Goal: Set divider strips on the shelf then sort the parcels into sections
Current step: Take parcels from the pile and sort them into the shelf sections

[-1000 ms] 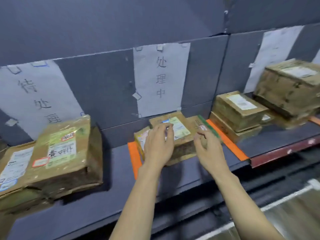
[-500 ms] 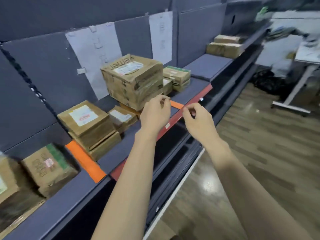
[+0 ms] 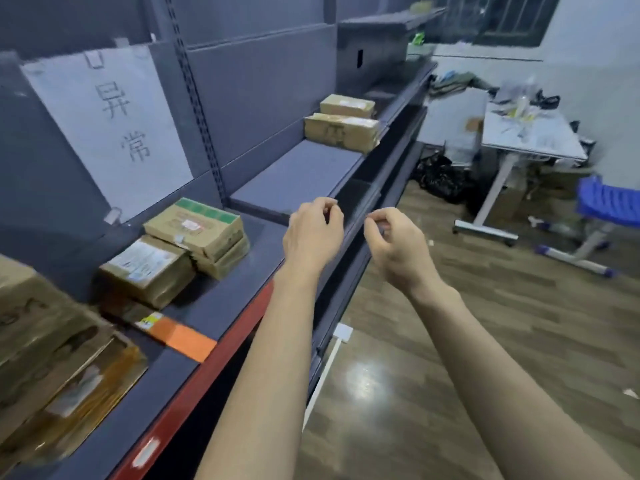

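Observation:
My left hand (image 3: 313,233) and my right hand (image 3: 394,245) hover side by side in the air over the front edge of the grey shelf (image 3: 294,174). Both have fingers curled loosely and hold nothing. An orange divider strip (image 3: 180,337) lies across the shelf at lower left. Beyond it sit a flat parcel with a white label (image 3: 145,268) and a green-topped parcel (image 3: 195,225) stacked on another. Two more parcels (image 3: 341,129) lie far along the shelf. A large box (image 3: 38,327) fills the lower left corner.
A white paper sign (image 3: 107,126) with handwritten characters hangs on the shelf's back panel. A red strip (image 3: 194,389) runs along the shelf's front edge. To the right are a wooden floor (image 3: 450,341), a cluttered white table (image 3: 530,133) and a blue chair (image 3: 609,202).
My view has swung to the right along the shelf. Both hands left the parcel between the orange strips and now hang empty over the shelf edge, farther along.

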